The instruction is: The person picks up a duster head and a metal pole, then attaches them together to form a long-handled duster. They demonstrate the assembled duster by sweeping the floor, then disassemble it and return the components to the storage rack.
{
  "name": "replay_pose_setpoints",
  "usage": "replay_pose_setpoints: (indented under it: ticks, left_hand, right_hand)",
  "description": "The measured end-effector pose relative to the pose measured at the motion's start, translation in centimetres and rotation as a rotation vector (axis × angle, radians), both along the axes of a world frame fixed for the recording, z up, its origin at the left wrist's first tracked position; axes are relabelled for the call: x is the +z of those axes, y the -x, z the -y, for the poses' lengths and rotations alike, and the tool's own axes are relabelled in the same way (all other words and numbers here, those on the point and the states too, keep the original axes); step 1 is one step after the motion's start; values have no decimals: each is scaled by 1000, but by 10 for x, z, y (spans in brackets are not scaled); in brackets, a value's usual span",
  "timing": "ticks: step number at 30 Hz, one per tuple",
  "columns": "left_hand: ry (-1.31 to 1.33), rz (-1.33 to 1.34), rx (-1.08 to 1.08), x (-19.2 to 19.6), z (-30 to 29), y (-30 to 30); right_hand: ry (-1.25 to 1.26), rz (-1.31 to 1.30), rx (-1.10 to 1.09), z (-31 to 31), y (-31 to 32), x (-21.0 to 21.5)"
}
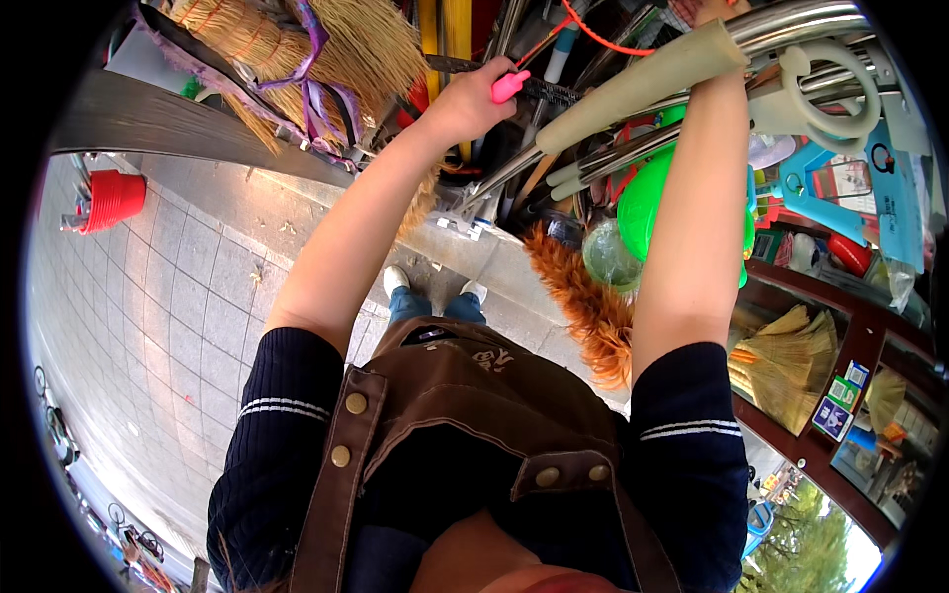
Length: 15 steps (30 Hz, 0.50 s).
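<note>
Two-handed reach, seen from the head view, up into a crowded stand of cleaning tools.

Left grip closed around a pink handle, with only the short pink end poking out on the thumb side. Probably light, hard plastic and a little slick; best taken well down the shaft, close to the fist, not at the tip.

Right grip mostly hidden behind a beige padded pole that crosses just below it; cannot tell whether open or closed. Looks soft and squashy on the sleeve, stiff underneath, long enough to swing awkwardly if held at one end only. Bundled with chrome poles right beside that grip, likely smooth and slippery.

Elsewhere: straw brooms to the outside of the left grip, a green plastic basin and an orange feather duster below the right forearm, and a red bucket well away over the paved floor.
</note>
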<state>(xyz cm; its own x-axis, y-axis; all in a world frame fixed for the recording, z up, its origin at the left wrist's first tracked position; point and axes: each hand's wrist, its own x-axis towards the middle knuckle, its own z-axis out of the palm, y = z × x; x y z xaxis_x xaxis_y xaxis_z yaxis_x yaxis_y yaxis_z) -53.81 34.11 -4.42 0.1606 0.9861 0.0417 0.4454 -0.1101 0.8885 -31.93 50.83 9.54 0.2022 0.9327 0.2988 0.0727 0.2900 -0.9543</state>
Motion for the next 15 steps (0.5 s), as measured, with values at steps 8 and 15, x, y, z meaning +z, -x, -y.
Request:
replay_pose_setpoints:
  ticks: [8,15]
  left_hand:
    - [32,-19,28,-1,0,-4]
    - [93,-25,21,6,14,0]
  right_hand:
    - [111,-1,44,-12,8,9]
    - [118,104,175,3,17,14]
